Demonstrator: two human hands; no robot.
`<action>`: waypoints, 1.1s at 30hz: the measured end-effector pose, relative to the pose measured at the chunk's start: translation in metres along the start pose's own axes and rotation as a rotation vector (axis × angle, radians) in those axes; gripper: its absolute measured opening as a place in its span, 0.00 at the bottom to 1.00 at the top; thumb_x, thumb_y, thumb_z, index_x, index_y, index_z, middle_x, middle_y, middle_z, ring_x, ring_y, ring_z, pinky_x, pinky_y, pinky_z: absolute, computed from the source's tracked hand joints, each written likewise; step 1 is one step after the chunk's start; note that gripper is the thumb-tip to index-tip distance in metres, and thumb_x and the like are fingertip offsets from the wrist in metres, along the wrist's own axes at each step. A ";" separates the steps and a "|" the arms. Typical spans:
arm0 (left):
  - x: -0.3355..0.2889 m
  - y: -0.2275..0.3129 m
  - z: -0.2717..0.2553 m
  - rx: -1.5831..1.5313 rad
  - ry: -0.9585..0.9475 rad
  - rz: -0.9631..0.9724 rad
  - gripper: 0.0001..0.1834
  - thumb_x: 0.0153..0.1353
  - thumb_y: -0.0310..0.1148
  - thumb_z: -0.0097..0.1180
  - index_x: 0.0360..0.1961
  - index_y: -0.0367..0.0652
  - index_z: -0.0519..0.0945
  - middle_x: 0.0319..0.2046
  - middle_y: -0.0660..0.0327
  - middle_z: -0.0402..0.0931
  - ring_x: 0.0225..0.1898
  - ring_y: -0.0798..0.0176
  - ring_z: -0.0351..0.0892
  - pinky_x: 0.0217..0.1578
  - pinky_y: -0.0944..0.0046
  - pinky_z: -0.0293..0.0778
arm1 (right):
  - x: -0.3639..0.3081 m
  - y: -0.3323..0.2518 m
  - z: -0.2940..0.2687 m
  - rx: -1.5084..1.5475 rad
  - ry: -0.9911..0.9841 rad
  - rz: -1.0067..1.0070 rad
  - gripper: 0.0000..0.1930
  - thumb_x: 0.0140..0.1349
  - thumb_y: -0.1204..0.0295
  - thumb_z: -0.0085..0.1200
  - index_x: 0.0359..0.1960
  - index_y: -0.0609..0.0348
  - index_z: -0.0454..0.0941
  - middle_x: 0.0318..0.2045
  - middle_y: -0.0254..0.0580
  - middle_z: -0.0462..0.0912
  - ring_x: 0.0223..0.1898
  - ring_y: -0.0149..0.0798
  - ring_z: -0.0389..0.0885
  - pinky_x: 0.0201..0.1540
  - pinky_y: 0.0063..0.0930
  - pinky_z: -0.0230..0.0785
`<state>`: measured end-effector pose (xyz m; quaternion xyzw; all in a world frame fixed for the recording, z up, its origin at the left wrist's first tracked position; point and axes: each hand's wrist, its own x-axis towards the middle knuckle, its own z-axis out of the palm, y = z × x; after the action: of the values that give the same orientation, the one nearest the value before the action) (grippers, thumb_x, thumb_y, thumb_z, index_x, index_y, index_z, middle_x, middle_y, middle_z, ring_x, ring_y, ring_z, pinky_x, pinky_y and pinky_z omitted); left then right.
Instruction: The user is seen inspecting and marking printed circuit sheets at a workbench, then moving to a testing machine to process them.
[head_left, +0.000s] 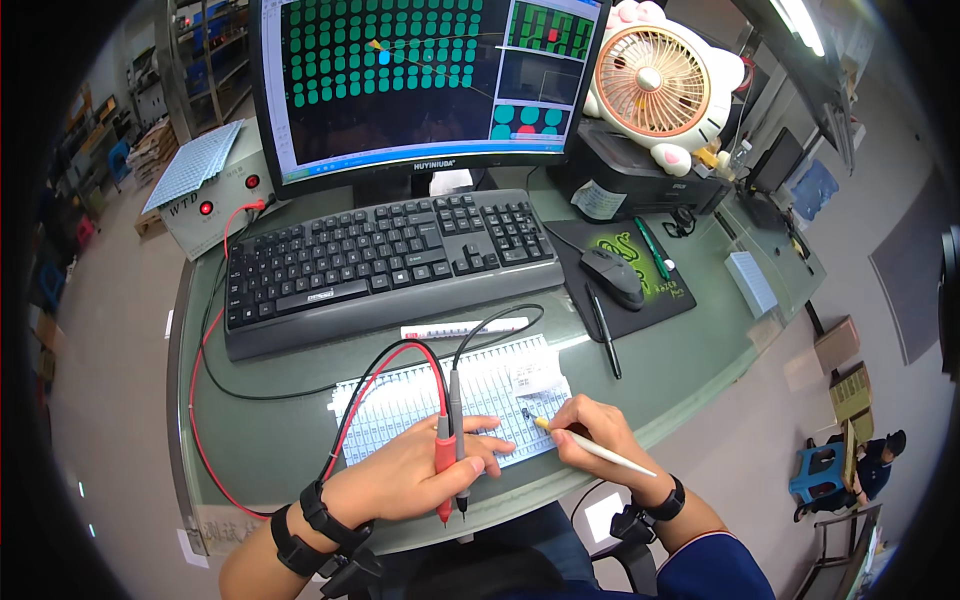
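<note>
A white panel (470,385) printed with a grid of narrow cells lies on the table's near part. My left hand (410,468) rests across its lower left, with a red test probe (445,455) and a grey-black test probe (457,410) held between thumb and fingers, tips pointing down toward the table edge. A slim white pen (610,455) with a yellowish front end is pinched in my right hand (595,435). Its point meets the panel's right part beside small dark marks (528,414). Just above them, a small white paper slip (537,377) lies on the panel.
Behind the panel are a capped marker (464,328), a black keyboard (390,260) and a monitor (400,90). Right of these lie a mouse (612,277) and a black pen (603,332). Probe cables (205,400) loop leftward to a grey box (215,195). A person sits far right.
</note>
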<state>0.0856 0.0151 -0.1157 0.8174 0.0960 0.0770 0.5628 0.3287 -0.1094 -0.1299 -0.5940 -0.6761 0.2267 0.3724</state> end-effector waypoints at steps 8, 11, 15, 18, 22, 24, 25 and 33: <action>-0.001 0.000 0.004 0.031 0.017 0.015 0.19 0.66 0.39 0.37 0.37 0.39 0.80 0.53 0.57 0.77 0.65 0.50 0.62 0.64 0.52 0.56 | -0.002 -0.005 0.002 0.080 0.019 0.096 0.08 0.57 0.75 0.56 0.34 0.64 0.71 0.26 0.45 0.79 0.26 0.38 0.79 0.30 0.29 0.69; 0.001 0.000 0.002 0.034 0.025 0.018 0.20 0.66 0.39 0.38 0.37 0.39 0.80 0.53 0.57 0.77 0.65 0.51 0.62 0.65 0.52 0.55 | -0.004 0.000 -0.002 0.067 -0.013 0.101 0.08 0.58 0.74 0.56 0.34 0.64 0.71 0.26 0.45 0.79 0.26 0.37 0.79 0.30 0.28 0.69; 0.001 -0.004 0.000 -0.007 -0.008 0.001 0.19 0.66 0.39 0.37 0.40 0.40 0.80 0.55 0.59 0.76 0.67 0.51 0.59 0.66 0.48 0.49 | 0.000 -0.007 0.005 0.097 0.050 0.121 0.07 0.58 0.74 0.54 0.33 0.64 0.70 0.25 0.44 0.77 0.25 0.36 0.77 0.30 0.28 0.69; -0.001 -0.004 0.001 -0.013 -0.032 -0.007 0.19 0.67 0.39 0.36 0.42 0.42 0.79 0.56 0.60 0.74 0.68 0.50 0.57 0.67 0.43 0.42 | 0.001 -0.005 -0.001 0.065 -0.034 0.101 0.06 0.58 0.74 0.53 0.33 0.63 0.70 0.25 0.44 0.77 0.25 0.37 0.77 0.31 0.28 0.69; 0.001 -0.003 0.000 -0.008 -0.043 0.003 0.19 0.68 0.39 0.36 0.43 0.42 0.79 0.56 0.60 0.74 0.68 0.50 0.57 0.67 0.43 0.42 | -0.004 -0.005 0.000 0.131 0.043 0.153 0.06 0.59 0.74 0.53 0.33 0.63 0.70 0.27 0.43 0.77 0.26 0.36 0.77 0.33 0.26 0.70; 0.002 -0.003 -0.002 0.016 -0.042 0.021 0.20 0.68 0.39 0.35 0.45 0.42 0.79 0.56 0.61 0.74 0.68 0.51 0.56 0.68 0.44 0.41 | 0.002 -0.005 -0.006 0.038 -0.067 0.091 0.06 0.60 0.74 0.52 0.34 0.63 0.69 0.28 0.42 0.78 0.30 0.34 0.79 0.37 0.26 0.72; 0.002 -0.003 -0.002 0.025 -0.048 0.027 0.20 0.68 0.39 0.35 0.45 0.42 0.79 0.56 0.61 0.74 0.68 0.51 0.56 0.68 0.44 0.41 | -0.001 -0.003 -0.006 0.035 -0.056 0.087 0.06 0.60 0.74 0.52 0.34 0.63 0.69 0.28 0.42 0.78 0.30 0.34 0.79 0.37 0.26 0.72; -0.010 0.007 -0.010 -0.417 0.405 -0.011 0.24 0.68 0.40 0.34 0.41 0.31 0.79 0.39 0.54 0.78 0.48 0.59 0.74 0.54 0.59 0.67 | 0.032 -0.009 -0.035 0.303 0.219 0.270 0.12 0.67 0.67 0.49 0.45 0.62 0.70 0.33 0.43 0.82 0.32 0.30 0.79 0.36 0.25 0.71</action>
<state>0.0737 0.0190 -0.1063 0.6516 0.1931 0.2534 0.6884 0.3494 -0.0841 -0.0945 -0.6374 -0.5046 0.3074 0.4947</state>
